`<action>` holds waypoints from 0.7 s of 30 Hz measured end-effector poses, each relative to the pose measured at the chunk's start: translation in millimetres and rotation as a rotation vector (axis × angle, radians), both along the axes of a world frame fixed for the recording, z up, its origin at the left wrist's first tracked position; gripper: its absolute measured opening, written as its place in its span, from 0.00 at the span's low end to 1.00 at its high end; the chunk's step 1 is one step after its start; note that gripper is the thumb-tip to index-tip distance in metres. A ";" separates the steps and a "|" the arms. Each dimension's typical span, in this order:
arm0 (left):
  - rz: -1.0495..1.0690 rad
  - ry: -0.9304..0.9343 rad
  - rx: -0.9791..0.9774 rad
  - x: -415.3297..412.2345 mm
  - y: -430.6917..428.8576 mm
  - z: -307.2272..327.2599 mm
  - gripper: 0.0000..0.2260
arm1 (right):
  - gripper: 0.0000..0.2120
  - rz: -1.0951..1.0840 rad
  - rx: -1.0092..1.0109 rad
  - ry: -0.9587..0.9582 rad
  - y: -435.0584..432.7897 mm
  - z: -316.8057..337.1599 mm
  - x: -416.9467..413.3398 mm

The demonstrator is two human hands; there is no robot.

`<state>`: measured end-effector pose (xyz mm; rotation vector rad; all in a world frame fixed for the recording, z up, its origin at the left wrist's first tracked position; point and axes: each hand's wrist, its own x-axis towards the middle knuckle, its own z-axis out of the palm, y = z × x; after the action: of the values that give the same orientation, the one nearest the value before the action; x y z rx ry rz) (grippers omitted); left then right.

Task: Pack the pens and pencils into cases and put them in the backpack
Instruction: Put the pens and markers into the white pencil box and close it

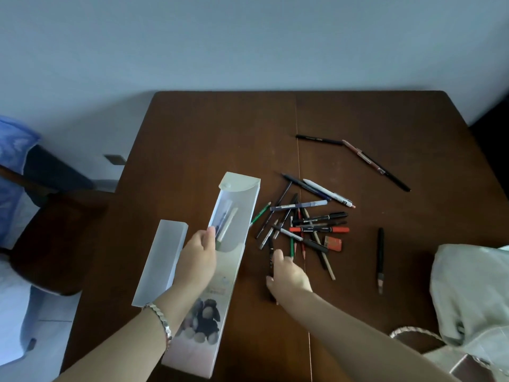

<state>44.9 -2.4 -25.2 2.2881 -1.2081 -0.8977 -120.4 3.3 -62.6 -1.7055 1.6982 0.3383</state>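
Pens and pencils [319, 229] lie heaped touching the right hand [290, 274], grip unclear; the left hand [198, 260] grips the case [242, 208].

The table [192, 133] is smooth wood. On it, the open case [242, 205] and plain case [162, 257] look frosted plastic, the backpack [473, 285] matt cloth.

Left hand [198, 260] grips the open case [234, 205], thumb on top; right hand [289, 275] reaches forward, fingers [271, 282] curled on a black pen [271, 248].
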 end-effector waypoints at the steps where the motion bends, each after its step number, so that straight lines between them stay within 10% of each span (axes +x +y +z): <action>1: -0.005 0.000 0.002 0.3 -1.4 -1.5 0.18 | 0.18 -0.001 0.005 0.002 0.4 -2.6 1.8; 11: -0.095 0.014 0.016 -0.1 -4.4 -14.6 0.16 | 0.19 -0.468 0.183 -0.688 -46.5 39.1 -55.8; 13: -0.104 0.015 0.011 -1.9 -6.4 -14.5 0.14 | 0.08 -0.464 0.147 -0.579 -60.5 46.8 -70.1; 17: -0.130 0.010 -0.016 -5.9 -7.1 -13.3 0.13 | 0.26 -0.442 0.054 -0.238 -72.3 50.3 -77.4; 21: -0.147 0.001 -0.024 -9.9 -4.1 -9.0 0.14 | 0.12 -0.140 -0.040 0.113 -58.8 40.0 -68.3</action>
<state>35.1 -6.5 -34.2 2.2025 -1.3940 -0.9295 -188.7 -55.4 -22.5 -1.6117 1.9071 0.3426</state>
